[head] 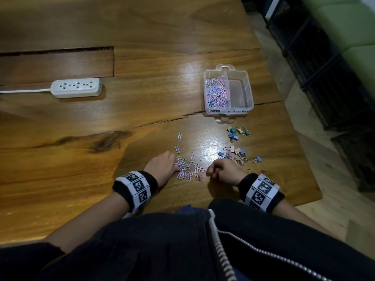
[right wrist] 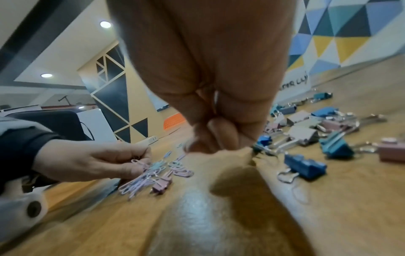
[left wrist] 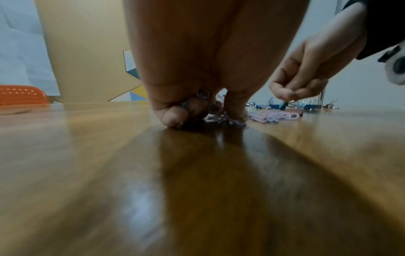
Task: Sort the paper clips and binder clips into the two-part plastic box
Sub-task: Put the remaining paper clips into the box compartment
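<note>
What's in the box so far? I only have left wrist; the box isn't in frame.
Observer: In the head view, the plastic box has paper clips in its left compartment. The right compartment looks empty.
Operator: Any binder clip mixed into the pile?
Observer: Yes. The right wrist view shows a pink binder clip at the near edge of the loose pile.
Operator: Any strays?
Observer: Two stray clips lie apart on the table, beyond the left hand.
</note>
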`<state>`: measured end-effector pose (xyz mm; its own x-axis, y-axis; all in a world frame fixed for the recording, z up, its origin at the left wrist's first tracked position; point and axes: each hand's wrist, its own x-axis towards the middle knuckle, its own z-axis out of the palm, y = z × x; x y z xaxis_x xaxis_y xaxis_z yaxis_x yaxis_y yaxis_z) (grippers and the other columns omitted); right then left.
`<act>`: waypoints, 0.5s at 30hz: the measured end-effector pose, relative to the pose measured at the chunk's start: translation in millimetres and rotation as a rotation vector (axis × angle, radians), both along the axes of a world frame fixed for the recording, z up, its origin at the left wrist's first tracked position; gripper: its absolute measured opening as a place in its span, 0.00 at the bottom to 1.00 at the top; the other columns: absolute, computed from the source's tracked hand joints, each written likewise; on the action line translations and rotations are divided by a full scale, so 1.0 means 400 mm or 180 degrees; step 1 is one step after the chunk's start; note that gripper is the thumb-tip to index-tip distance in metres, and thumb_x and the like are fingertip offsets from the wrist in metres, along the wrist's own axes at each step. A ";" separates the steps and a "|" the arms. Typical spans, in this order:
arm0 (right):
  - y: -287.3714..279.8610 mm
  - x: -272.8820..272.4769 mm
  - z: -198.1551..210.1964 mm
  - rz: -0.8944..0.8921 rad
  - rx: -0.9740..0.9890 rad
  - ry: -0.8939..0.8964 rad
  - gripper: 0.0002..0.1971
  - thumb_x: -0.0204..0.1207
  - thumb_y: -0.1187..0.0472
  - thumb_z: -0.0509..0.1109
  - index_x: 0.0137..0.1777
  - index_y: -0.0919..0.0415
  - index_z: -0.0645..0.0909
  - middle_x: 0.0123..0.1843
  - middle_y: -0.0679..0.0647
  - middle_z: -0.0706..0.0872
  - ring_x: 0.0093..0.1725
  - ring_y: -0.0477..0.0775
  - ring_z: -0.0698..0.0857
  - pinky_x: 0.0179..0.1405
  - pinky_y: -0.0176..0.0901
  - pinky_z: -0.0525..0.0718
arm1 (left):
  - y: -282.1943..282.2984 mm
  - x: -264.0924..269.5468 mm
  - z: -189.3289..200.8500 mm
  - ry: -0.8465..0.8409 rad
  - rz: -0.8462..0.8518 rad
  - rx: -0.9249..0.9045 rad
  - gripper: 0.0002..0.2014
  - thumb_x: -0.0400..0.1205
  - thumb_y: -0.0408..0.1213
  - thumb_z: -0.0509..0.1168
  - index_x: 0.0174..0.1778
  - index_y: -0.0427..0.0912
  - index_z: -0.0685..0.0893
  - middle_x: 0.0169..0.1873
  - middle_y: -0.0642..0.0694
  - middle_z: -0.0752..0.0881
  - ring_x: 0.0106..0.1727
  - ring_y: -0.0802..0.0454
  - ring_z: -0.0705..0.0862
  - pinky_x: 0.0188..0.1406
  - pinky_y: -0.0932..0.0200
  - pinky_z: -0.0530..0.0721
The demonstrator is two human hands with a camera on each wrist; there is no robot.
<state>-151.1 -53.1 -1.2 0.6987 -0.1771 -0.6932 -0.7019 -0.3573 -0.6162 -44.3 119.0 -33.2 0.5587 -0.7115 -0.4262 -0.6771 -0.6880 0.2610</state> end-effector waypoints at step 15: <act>0.035 -0.014 -0.014 0.0702 -0.1110 -0.0424 0.11 0.74 0.62 0.67 0.55 0.58 0.72 0.56 0.52 0.79 0.52 0.48 0.76 0.53 0.39 0.76 | 0.012 0.085 0.021 0.2996 0.2344 -0.1786 0.10 0.85 0.28 0.54 0.41 0.43 0.75 0.31 0.45 0.76 0.18 0.66 0.78 0.17 0.72 0.77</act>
